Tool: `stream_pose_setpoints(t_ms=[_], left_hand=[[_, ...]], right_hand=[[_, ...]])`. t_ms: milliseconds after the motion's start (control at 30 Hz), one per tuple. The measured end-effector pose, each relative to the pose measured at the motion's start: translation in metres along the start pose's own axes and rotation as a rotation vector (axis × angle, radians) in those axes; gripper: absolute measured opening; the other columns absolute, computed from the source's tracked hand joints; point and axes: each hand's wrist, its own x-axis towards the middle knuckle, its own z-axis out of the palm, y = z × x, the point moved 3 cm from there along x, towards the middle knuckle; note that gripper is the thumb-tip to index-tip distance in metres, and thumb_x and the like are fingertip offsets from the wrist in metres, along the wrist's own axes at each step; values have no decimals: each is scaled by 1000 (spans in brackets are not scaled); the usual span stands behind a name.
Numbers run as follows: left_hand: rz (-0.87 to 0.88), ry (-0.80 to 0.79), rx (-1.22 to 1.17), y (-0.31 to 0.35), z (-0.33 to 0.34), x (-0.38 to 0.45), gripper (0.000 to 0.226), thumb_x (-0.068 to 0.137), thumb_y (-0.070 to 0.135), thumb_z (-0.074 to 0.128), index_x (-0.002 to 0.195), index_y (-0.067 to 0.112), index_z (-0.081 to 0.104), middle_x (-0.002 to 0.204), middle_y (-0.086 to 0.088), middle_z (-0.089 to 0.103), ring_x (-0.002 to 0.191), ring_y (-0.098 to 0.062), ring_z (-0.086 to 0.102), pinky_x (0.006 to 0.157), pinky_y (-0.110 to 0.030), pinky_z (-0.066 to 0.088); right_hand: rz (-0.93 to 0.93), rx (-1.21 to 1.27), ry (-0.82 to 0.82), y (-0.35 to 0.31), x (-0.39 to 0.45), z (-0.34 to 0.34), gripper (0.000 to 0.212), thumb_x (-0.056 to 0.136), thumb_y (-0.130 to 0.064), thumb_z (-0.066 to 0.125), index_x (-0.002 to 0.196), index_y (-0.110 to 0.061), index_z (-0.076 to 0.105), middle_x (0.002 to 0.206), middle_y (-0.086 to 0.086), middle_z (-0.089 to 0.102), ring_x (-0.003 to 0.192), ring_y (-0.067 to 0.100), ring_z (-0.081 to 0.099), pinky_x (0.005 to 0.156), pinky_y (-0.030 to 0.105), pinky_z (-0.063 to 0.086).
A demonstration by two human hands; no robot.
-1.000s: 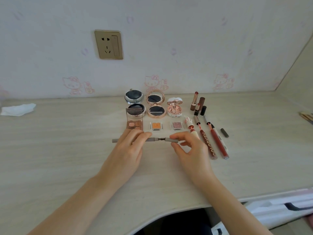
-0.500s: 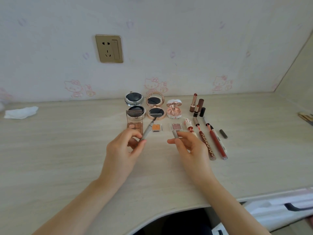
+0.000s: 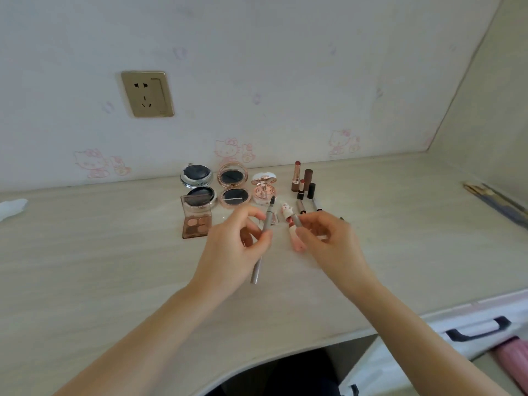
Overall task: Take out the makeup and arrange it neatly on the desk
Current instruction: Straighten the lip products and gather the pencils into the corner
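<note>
My left hand (image 3: 231,250) holds a grey brow pencil (image 3: 263,238) nearly upright, its bare spiral brush pointing at the wall. My right hand (image 3: 331,241) pinches the pencil's grey cap (image 3: 296,220) between thumb and fingers, a short way right of the pencil. Both hands hover above the pale wooden desk (image 3: 100,267), in front of the laid-out makeup: two open round compacts (image 3: 197,182) (image 3: 233,185), a pink jar (image 3: 264,187), an eyeshadow palette (image 3: 196,220) and standing lipsticks (image 3: 303,181). A pink tube (image 3: 294,235) lies between my hands, and my right hand hides most of the pens behind it.
A crumpled white tissue (image 3: 11,207) lies at the desk's far left. Thin sticks (image 3: 497,201) rest by the right wall. A wall socket (image 3: 147,94) sits above the desk. A white drawer with a dark handle (image 3: 477,330) stands at the lower right.
The cap has come off the brow pencil. My left hand swung the pencil from level to nearly upright and my right hand drew the cap away to the right. The camera moved closer.
</note>
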Motion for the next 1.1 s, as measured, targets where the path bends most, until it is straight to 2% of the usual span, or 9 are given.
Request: stream_pose_setpoints(t_ms=[133,267,367,500,633,833,933,1000,1100], left_hand=[[26,-73,39,19,37,14,18,83,29,69,93,33,55,64,17,62,57,-6,56,58,-32,50],[31,-140,112,36,78,29,13,83,31,65,92,35,56,62,11,62,60,-5,58,59,-34,51],[58,-207,215,47,110,39,18,82,32,65,100,34,61,62,10,61,61,-5,58,59,-34,52],[44,-324,399,52,152,51,25,82,38,58,107,36,61,82,6,61,82,-17,60,68,-31,48],[60,-290,543,56,178,62,28,85,40,56,111,34,63,89,-1,59,84,-22,59,66,-30,45],[111,-280,772,63,198,66,16,85,29,55,82,18,67,76,-4,60,71,-20,33,65,-31,27],[152,-340,831,62,205,67,17,84,27,52,71,18,56,72,-4,60,86,-23,48,74,-34,29],[168,-370,849,62,207,69,19,87,28,49,69,20,51,74,-3,62,94,-23,48,75,-34,26],[210,-382,859,67,204,67,23,90,32,48,73,19,59,78,-1,66,97,-23,49,76,-34,29]], right_hand=[[34,-17,82,14,12,-38,11,84,-20,68,90,-30,69,76,-10,67,65,1,59,57,14,45],[68,-42,126,32,24,-74,7,86,-24,67,88,-31,67,77,-9,68,70,4,61,61,16,47],[115,-87,125,49,33,-97,16,89,-26,64,103,-31,61,75,-4,62,66,11,57,54,20,42],[110,-217,104,70,44,-120,19,91,-26,60,110,-29,63,72,-5,58,64,9,53,53,16,37],[91,-418,70,86,54,-134,22,89,-26,62,111,-28,62,77,-9,60,68,1,53,52,9,38],[-24,-646,25,98,64,-141,28,92,-28,59,119,-21,60,90,-2,65,95,21,48,76,27,37],[-63,-701,-5,102,66,-139,28,92,-29,58,119,-21,60,93,-2,65,96,24,48,86,30,38],[-79,-715,-28,104,66,-137,28,92,-31,58,119,-23,60,93,-4,64,96,25,48,89,33,39],[-97,-730,-39,106,66,-134,27,92,-32,57,118,-24,61,95,-5,62,97,25,49,89,33,38]])
